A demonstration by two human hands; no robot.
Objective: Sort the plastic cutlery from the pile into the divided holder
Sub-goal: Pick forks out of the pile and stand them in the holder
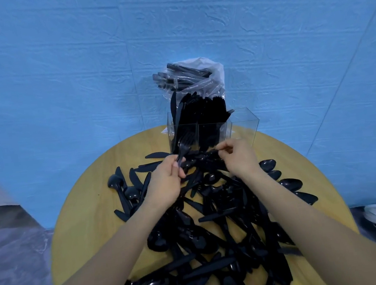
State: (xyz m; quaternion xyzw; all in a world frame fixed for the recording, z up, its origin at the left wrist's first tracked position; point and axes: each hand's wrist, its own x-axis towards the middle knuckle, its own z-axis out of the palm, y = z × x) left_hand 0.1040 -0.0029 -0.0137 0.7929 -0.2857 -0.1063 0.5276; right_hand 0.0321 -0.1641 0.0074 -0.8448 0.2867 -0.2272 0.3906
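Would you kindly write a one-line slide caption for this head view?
Left hand holding a black plastic fork, right hand pinching another black piece, above the cutlery pile before the clear divided holder.

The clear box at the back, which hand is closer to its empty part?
Right. The right hand is just below the clear box's empty part; the left hand, holding a fork, is further left.

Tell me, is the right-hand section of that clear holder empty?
Empty, as far as shows: the rightmost compartment looks clear through, while the other sections hold black cutlery.
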